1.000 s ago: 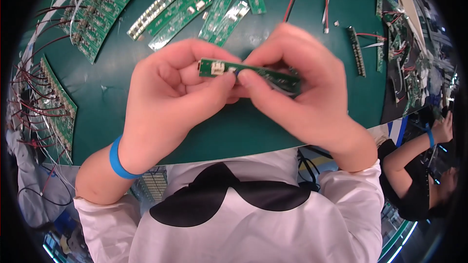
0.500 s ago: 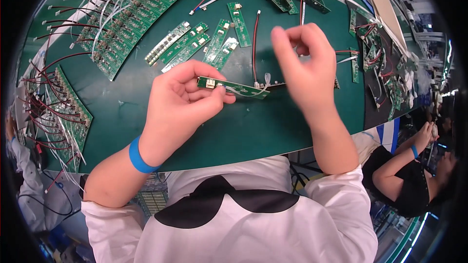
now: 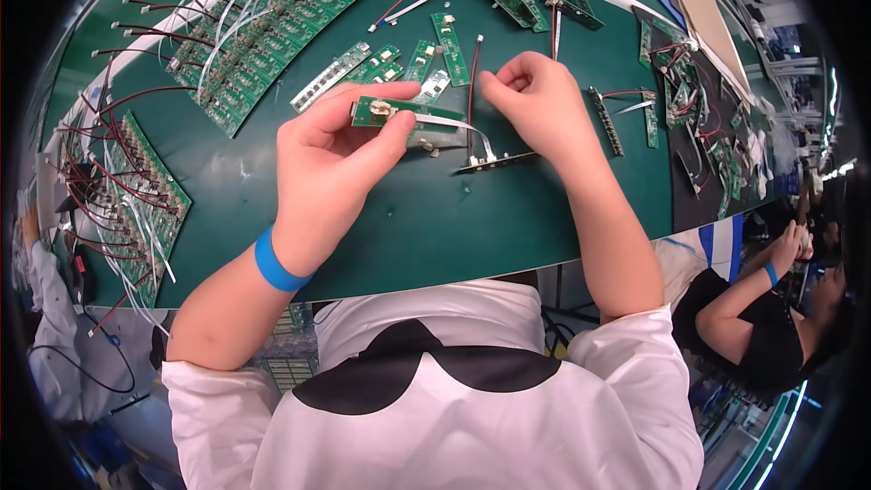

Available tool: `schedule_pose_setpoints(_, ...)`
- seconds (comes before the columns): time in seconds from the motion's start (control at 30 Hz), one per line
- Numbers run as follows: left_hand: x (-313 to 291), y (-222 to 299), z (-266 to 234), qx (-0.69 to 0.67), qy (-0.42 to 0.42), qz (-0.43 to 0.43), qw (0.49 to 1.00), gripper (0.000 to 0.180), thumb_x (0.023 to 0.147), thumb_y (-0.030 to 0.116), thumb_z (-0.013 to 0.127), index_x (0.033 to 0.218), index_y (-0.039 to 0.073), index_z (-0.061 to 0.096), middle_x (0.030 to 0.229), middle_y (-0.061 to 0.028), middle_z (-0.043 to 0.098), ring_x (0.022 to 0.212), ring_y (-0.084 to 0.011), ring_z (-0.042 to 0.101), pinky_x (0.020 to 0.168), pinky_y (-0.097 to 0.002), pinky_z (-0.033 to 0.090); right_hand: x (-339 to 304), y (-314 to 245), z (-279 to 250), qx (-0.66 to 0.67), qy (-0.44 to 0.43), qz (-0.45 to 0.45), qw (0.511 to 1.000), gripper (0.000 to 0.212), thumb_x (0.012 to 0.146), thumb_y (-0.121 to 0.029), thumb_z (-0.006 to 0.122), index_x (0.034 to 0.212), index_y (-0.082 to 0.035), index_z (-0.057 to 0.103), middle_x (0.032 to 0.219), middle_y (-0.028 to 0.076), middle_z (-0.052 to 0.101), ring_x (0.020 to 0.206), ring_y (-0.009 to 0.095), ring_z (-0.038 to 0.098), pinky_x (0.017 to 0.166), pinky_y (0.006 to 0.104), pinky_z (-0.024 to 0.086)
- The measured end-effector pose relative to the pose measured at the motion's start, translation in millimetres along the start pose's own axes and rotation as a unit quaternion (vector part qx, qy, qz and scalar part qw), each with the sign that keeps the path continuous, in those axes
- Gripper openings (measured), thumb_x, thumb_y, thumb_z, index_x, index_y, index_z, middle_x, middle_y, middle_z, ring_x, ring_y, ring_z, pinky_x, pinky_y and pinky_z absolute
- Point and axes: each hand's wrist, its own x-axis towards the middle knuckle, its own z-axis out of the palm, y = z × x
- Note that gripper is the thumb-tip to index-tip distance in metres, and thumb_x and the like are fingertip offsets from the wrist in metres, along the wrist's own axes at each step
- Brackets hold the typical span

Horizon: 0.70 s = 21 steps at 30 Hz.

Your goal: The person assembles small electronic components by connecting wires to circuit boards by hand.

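Your left hand (image 3: 334,150) pinching one green board (image 3: 392,107), right hand (image 3: 543,107) hold unclear, two wired panels (image 3: 272,50) toward worktop's (image 3: 435,227) left edge

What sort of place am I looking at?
Likely an electronics assembly workshop: wired green circuit panels on a green worktop, a small board in the left hand, and a co-worker at right.

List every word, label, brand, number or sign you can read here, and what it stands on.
None can be read.
Green circuit board in the left hand: any print is too small to read.
Loose boards and upper-left board panel on the table: likewise.
Blue wristband: no lettering shows.
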Motion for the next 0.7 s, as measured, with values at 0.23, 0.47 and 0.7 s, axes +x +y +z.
schedule_pose_setpoints(0.23, -1.2, 0.0, -2.1, 0.199, -0.018, 0.259, 0.945, 0.023, 0.075, -0.006, 0.063, 0.098, -0.003, 0.066, 0.082, -0.0059, 0.058, 0.069, -0.0088, 0.052, 0.06, -0.0203, 0.041, -3.4, -22.0, 12.8, -0.197, -0.019, -0.062, 0.978, 0.028, 0.078, -0.029, 0.06, 0.078, -0.001, 0.064, 0.077, 0.014, 0.064, 0.074, 0.032, 0.062, 0.067, 0.0407, 0.051)
schedule_pose_setpoints(0.47, -5.9, 11.4, -2.6, 0.224, 0.01, 0.27, 0.937, 0.023, 0.074, -0.007, 0.062, 0.096, -0.001, 0.066, 0.081, -0.007, 0.058, 0.066, -0.0103, 0.052, 0.058, -0.0213, 0.041, -4.9, -10.8, 3.3, 0.038, -0.003, 0.025, 0.999, 0.031, 0.072, -0.027, 0.069, 0.076, 0.003, 0.061, 0.076, 0.015, 0.063, 0.066, 0.027, 0.063, 0.063, 0.0376, 0.05)
schedule_pose_setpoints(0.7, -8.6, 15.2, -3.5, 0.242, -0.019, 0.308, 0.92, 0.027, 0.073, -0.009, 0.063, 0.098, 0.0, 0.065, 0.083, -0.0071, 0.057, 0.069, -0.0123, 0.054, 0.059, -0.0232, 0.043, -10.6, -31.5, 13.9, -0.153, -0.054, 0.0, 0.987, 0.047, 0.076, -0.044, 0.064, 0.069, 0.002, 0.067, 0.068, 0.019, 0.063, 0.069, 0.033, 0.064, 0.066, 0.0407, 0.051)
